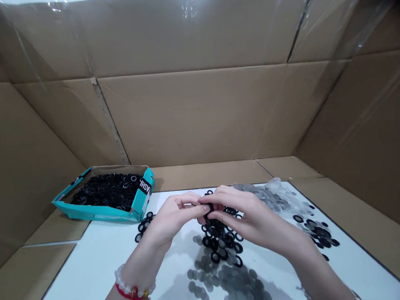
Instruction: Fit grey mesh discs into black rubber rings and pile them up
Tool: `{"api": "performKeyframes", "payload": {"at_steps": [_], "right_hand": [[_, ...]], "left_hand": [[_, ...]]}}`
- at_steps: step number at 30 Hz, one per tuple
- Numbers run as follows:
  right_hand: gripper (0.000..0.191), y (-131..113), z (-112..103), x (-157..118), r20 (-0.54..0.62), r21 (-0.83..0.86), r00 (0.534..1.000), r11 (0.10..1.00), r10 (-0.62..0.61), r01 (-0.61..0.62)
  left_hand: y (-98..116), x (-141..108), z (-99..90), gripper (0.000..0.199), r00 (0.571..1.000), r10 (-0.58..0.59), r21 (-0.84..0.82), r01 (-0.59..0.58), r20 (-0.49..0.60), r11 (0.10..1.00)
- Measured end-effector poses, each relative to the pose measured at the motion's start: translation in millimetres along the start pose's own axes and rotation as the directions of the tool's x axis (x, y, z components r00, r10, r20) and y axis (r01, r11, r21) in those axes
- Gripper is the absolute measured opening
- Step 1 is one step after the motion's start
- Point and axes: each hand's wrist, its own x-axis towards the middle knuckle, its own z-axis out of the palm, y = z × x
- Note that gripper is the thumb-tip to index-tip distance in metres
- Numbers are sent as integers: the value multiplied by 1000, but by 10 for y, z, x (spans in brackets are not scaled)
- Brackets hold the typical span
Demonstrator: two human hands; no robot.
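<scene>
Both hands meet above the middle of the white table. My left hand (181, 213) and my right hand (236, 208) pinch a small black ring (210, 208) between their fingertips. Below and behind them lies a pile of black rings (221, 242), partly hidden by the hands. Nearer to me, many small grey translucent discs (237, 283) are spread over the table, with a few black rings among them.
A teal box (100, 212) full of black rings stands at the back left, with a small group of rings (144, 227) beside it. Clear plastic bags (275, 197) lie at the back right. Black pieces (321, 233) are heaped at the right. Cardboard walls (197, 117) surround the white table (124, 247).
</scene>
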Motion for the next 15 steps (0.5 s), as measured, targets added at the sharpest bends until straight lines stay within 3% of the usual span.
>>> {"api": "performKeyframes", "payload": {"at_steps": [5,9,15], "right_hand": [[36,30,-42,-17,58,39,998,999,-28,26],[35,26,-58,-16,108,2,994,1000,21,-21],[14,28,-26,8,21,-65,998,997,52,-50]], "left_hand": [[46,-16,-5,20,993,-18,6,18,119,1000],[20,-1,3,17,998,-36,14,35,53,999],[-38,34,6,23,999,-2,12,1,33,1000]]}}
